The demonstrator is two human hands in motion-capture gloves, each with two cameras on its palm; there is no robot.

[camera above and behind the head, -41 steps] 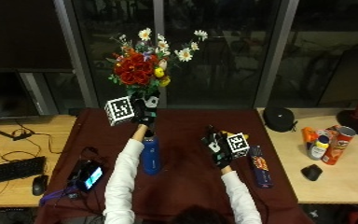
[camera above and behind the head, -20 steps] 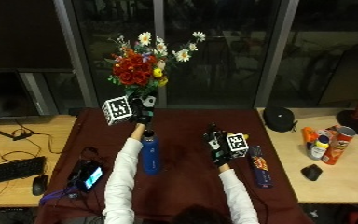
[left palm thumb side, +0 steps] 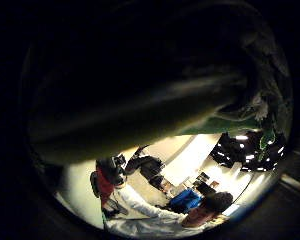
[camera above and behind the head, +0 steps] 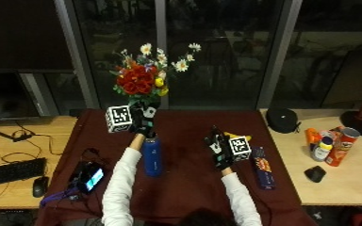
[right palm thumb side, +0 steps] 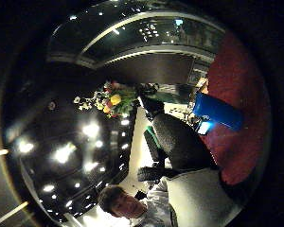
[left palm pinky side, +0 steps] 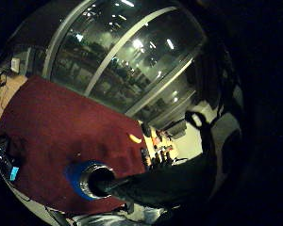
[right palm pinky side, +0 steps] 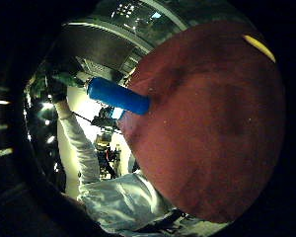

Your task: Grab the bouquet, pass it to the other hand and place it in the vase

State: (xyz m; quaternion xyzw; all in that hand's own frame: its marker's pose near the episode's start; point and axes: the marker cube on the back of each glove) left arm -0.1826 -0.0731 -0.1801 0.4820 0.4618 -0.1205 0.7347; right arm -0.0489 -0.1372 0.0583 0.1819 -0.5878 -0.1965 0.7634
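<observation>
One bouquet in left hand, seemingly above blue vase

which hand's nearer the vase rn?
Left. The left hand holds the bouquet right above the vase; the right hand hangs open off to its side.

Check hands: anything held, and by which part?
Left hand holds the bouquet by its stems, above the blue vase. Right hand holds nothing.
</observation>
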